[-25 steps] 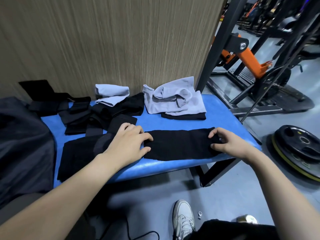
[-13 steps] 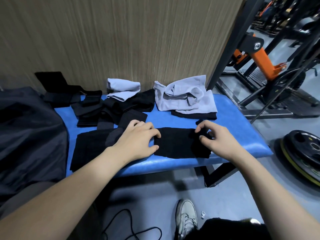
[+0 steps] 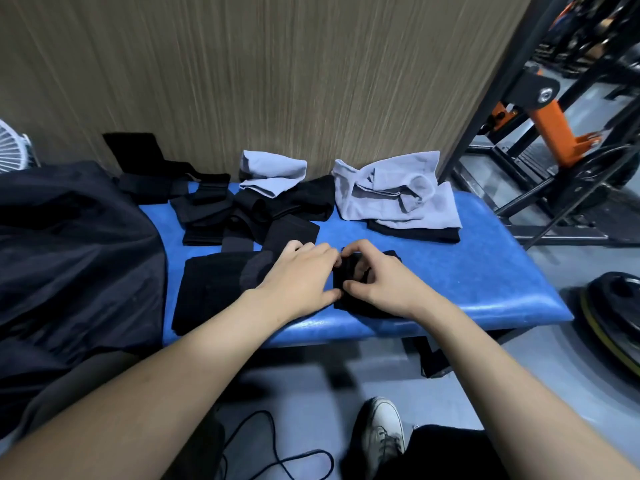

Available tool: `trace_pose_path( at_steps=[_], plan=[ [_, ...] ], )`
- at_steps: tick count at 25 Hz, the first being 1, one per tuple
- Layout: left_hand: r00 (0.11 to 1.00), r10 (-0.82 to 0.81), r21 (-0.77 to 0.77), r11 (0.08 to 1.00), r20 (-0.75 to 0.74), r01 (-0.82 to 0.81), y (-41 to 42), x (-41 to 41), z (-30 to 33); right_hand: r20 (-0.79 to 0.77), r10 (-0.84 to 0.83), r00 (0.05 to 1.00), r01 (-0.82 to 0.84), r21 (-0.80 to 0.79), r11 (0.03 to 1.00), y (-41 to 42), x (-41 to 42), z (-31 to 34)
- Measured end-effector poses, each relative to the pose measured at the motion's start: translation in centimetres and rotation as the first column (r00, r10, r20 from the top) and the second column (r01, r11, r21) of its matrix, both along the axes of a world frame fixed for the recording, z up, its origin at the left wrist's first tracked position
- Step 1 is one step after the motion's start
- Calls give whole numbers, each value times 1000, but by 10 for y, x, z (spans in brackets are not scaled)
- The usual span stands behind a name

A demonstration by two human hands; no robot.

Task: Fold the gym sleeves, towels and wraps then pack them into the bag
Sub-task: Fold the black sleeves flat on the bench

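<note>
Folded black sleeve (image 3: 356, 306) sits under right hand (image 3: 384, 284), fingers curled, pinching its end. At its 9 o'clock, left hand (image 3: 298, 277) lies flat-fingered, touching the edge. Long axis runs 9–3.

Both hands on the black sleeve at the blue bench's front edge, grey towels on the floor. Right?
No: in the head view the grey towels lie on the bench, at its back by the wall, not on the floor. The left hand and right hand are on the black sleeve at the front edge.
</note>
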State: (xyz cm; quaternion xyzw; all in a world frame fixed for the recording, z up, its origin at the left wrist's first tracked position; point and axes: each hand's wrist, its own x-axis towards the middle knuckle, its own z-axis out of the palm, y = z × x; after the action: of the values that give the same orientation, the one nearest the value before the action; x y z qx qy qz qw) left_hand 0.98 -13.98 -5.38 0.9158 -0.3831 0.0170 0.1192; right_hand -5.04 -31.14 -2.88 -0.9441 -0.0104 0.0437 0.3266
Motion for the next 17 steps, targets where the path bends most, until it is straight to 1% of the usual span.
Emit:
trace_pose_path(
  at_steps=[4,6,7,8,9,10,11,12,14,15,17],
  plan=[
    [997,8,-108,994,-74,-16,2,-1,2,-116,-70,991,95,231,968,-5,2,4],
    [994,18,-106,994,-106,-29,2,0,4,-124,-95,988,131,321,938,-13,1,6],
    [994,28,-90,995,-107,-37,2,-1,5,-105,-110,988,141,348,927,-17,0,7],
    [995,36,-82,996,-93,-44,1,-2,5,-58,-135,989,147,336,930,-23,-2,7],
    [996,44,-78,996,-74,-49,0,-3,5,16,-163,986,153,273,950,-31,-3,8],
    [997,49,-73,996,-62,-53,-1,-5,5,94,-176,980,160,159,974,-41,-4,8],
    [997,50,-60,997,-56,-54,-2,-6,4,136,-169,976,165,42,985,-51,-6,7],
    [997,51,-42,998,-51,-53,-3,-7,4,129,-150,980,157,-45,987,-61,-8,7],
    [997,55,-27,998,-49,-56,-5,-8,4,8,-128,992,128,-132,983,-74,-13,2],
    [997,60,-29,998,-54,-62,-6,-8,4,-48,-128,991,120,-155,981,-77,-15,-1],
    [994,67,-38,997,-82,-70,-8,-8,5,-69,-144,987,132,-160,978,-77,-17,-5]
  ],
)
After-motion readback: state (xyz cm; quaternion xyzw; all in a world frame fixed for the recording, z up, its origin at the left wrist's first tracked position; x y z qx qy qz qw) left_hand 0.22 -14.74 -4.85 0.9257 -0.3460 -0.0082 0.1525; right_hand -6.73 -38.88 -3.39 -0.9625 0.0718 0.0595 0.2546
